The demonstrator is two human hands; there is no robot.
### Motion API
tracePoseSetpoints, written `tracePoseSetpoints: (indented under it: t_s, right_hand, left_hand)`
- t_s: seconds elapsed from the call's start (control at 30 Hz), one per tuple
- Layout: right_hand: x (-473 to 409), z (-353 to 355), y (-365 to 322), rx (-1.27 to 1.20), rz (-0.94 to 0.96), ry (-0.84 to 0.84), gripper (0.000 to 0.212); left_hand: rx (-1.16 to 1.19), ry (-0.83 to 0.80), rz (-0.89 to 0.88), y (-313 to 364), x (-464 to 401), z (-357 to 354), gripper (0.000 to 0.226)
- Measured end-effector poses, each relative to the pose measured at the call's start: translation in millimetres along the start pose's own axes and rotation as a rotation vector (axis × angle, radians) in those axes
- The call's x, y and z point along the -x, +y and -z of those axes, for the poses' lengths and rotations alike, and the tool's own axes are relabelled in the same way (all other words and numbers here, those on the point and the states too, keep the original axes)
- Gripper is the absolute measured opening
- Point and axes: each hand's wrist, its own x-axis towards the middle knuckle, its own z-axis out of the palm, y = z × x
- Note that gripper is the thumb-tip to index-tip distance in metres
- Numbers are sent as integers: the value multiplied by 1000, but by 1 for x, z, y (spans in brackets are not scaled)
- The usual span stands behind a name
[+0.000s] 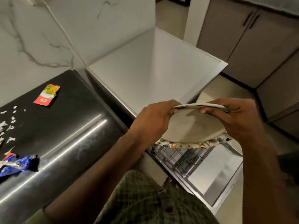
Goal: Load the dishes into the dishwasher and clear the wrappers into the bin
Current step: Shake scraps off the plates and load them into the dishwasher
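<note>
A round plate [192,128] with a colourful patterned rim is held tilted on edge above the open dishwasher [182,160]. My left hand [155,120] grips its upper left rim and my right hand [239,118] grips its upper right rim. Below the plate the wire rack [178,157] and the lowered door [216,175] show. On the black counter [68,130] lie a red and yellow wrapper [47,96], a blue wrapper [16,164] and several torn white scraps [9,125].
A white panel or box [145,75] stands open behind the dishwasher against the marble wall. Grey cabinets [252,39] line the right side, with tiled floor between. My checked clothing fills the bottom of the view.
</note>
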Motion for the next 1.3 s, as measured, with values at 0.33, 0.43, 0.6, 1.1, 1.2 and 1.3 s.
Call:
tracePoseSetpoints:
  t_s: [0.33,0.43,0.6,1.1,1.2,1.3]
  right_hand:
    - [97,8,112,-45,-432,273,12]
    - [122,-10,140,-49,-513,323,13]
    - [154,-52,198,-91,-638,380,16]
    - [150,-111,334,436,-970,378,32]
    - [130,-107,360,486,-983,377,31]
    - [115,-102,388,490,-969,422,33]
  left_hand:
    - [-12,-354,-35,15,-66,-114,30]
    - [36,-418,-45,-6,-76,-157,35]
    - [-28,-526,-65,-50,-92,-220,34]
    - [46,-264,11,-143,-149,-387,29]
    - [95,-237,-15,-148,-182,-407,27]
    - [91,-193,-97,-149,-212,-421,22]
